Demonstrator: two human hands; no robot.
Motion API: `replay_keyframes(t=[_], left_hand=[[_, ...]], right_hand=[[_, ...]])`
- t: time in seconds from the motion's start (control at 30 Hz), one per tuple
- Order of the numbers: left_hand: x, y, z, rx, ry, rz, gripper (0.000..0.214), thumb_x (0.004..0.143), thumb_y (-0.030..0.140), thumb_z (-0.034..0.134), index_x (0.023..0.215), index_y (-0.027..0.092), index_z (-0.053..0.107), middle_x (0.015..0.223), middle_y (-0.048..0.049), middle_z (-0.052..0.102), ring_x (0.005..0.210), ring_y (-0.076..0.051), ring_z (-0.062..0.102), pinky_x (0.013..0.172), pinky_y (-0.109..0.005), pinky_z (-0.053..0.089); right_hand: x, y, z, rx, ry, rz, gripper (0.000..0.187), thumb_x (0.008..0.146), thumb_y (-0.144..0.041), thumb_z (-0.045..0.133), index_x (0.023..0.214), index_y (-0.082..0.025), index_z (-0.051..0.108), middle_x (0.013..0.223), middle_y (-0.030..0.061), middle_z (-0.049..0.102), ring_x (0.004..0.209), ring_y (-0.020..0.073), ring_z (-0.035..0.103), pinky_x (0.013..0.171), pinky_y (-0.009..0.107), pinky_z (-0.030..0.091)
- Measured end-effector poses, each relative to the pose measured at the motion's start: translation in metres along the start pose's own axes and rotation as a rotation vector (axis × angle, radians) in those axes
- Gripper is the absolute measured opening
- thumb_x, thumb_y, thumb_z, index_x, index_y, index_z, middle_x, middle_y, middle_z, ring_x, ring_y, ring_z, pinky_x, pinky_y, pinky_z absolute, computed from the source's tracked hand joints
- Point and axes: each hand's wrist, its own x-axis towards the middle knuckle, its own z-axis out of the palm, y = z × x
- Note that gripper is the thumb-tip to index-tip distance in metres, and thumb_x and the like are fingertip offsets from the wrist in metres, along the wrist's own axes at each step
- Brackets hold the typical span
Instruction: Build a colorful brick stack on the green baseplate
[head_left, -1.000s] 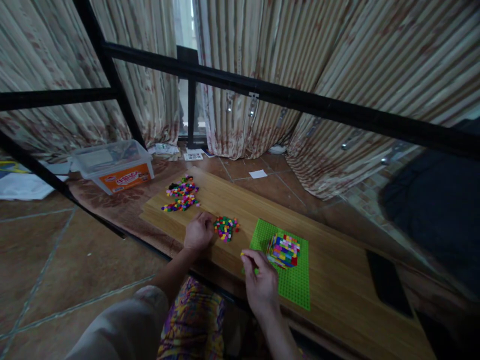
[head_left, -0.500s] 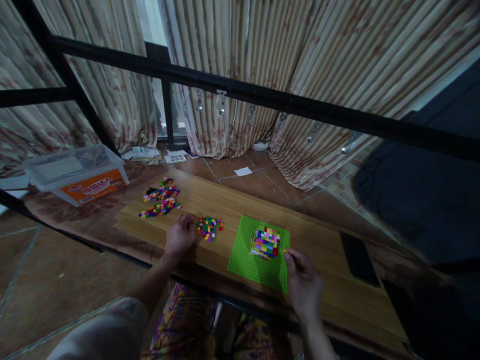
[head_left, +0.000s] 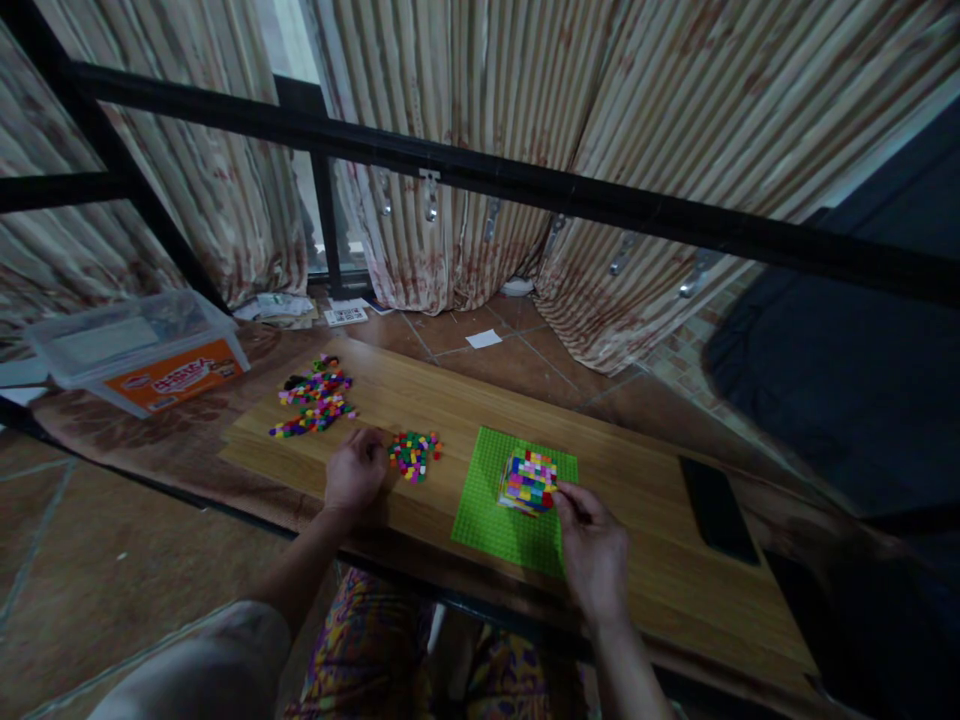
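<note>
On a green baseplate [head_left: 472, 500] stands a block built of many small coloured toy bricks [head_left: 527, 484]. My right hand [head_left: 592, 545] reaches in from the right, with thumb and forefinger pinching a small yellow brick at the right side of that build. My left hand [head_left: 356, 468] rests on the wood with curled fingers, just left of a small heap of loose bricks [head_left: 415, 455]. Whatever those fingers may hold is hidden. Farther left, a larger spread of mixed bricks [head_left: 315, 395] lies near the board's end.
The wooden board [head_left: 645, 500] carries everything, with a black phone-like slab [head_left: 718, 508] at its right. A clear plastic box with an orange label [head_left: 139, 350] sits at far left. A black metal rail [head_left: 495, 172] with clips crosses in front of striped curtains [head_left: 525, 80].
My right hand has moved left, bringing the yellow brick from beside the build up to its right side. My left hand stays by the small heap. The view has shifted slightly.
</note>
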Motion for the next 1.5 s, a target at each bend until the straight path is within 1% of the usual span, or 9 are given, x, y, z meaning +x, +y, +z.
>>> replay_keyframes(t=[0.27, 0.37, 0.67, 0.83, 1.0, 1.2, 1.5], left_hand=[[0.000, 0.003, -0.003, -0.006, -0.001, -0.001, 0.016, 0.080, 0.020, 0.046, 0.084, 0.021, 0.061, 0.089, -0.0042, 0.067, 0.084, -0.018, 0.063, 0.072, -0.026, 0.046], [0.000, 0.002, -0.002, 0.000, -0.006, 0.004, 0.017, 0.081, 0.022, 0.045, 0.084, 0.021, 0.061, 0.089, -0.0042, 0.067, 0.084, -0.018, 0.063, 0.072, -0.026, 0.045], [0.000, -0.001, 0.001, 0.011, -0.001, -0.002, 0.018, 0.081, 0.022, 0.044, 0.085, 0.021, 0.061, 0.091, -0.0041, 0.067, 0.085, -0.018, 0.063, 0.071, -0.026, 0.045], [-0.001, 0.001, -0.001, 0.007, 0.002, 0.002, 0.018, 0.082, 0.023, 0.044, 0.085, 0.020, 0.062, 0.091, -0.0044, 0.067, 0.084, -0.018, 0.063, 0.070, -0.026, 0.045], [-0.001, 0.003, -0.003, 0.016, -0.003, -0.014, 0.018, 0.081, 0.023, 0.045, 0.086, 0.020, 0.062, 0.091, -0.0040, 0.067, 0.083, -0.018, 0.063, 0.069, -0.026, 0.045], [-0.001, 0.003, -0.002, 0.034, -0.016, -0.022, 0.018, 0.082, 0.023, 0.045, 0.085, 0.021, 0.062, 0.090, -0.0040, 0.067, 0.083, -0.019, 0.063, 0.068, -0.026, 0.044], [-0.001, 0.003, -0.003, 0.024, -0.019, -0.018, 0.018, 0.080, 0.022, 0.046, 0.086, 0.020, 0.063, 0.090, -0.0048, 0.067, 0.085, -0.019, 0.063, 0.071, -0.026, 0.045]], right_hand=[[-0.001, 0.005, -0.002, 0.025, 0.003, 0.013, 0.034, 0.083, -0.046, 0.057, 0.095, -0.018, 0.071, 0.096, 0.0094, 0.073, 0.087, 0.0208, 0.067, 0.082, 0.036, 0.050], [-0.001, 0.005, -0.001, 0.038, 0.012, 0.041, 0.033, 0.083, -0.046, 0.057, 0.094, -0.018, 0.071, 0.095, 0.0092, 0.073, 0.087, 0.0212, 0.067, 0.083, 0.036, 0.049], [0.004, -0.001, 0.003, 0.151, 0.091, 0.107, 0.029, 0.076, -0.043, 0.064, 0.086, -0.017, 0.071, 0.085, 0.0075, 0.074, 0.079, 0.0206, 0.067, 0.077, 0.035, 0.050], [0.007, -0.006, 0.004, 0.198, 0.112, 0.147, 0.029, 0.072, -0.042, 0.066, 0.084, -0.016, 0.072, 0.083, 0.0077, 0.075, 0.078, 0.0209, 0.068, 0.077, 0.036, 0.051], [0.008, -0.008, 0.006, 0.185, 0.097, 0.169, 0.030, 0.072, -0.040, 0.066, 0.087, -0.016, 0.073, 0.089, 0.0092, 0.075, 0.081, 0.0217, 0.069, 0.080, 0.037, 0.051], [0.011, -0.009, 0.006, 0.169, 0.102, 0.173, 0.029, 0.070, -0.039, 0.066, 0.085, -0.016, 0.074, 0.086, 0.0089, 0.075, 0.079, 0.0219, 0.069, 0.079, 0.037, 0.051], [0.013, -0.010, 0.006, 0.213, 0.086, 0.206, 0.029, 0.066, -0.039, 0.069, 0.083, -0.017, 0.075, 0.086, 0.0083, 0.076, 0.081, 0.0220, 0.069, 0.082, 0.039, 0.051]])
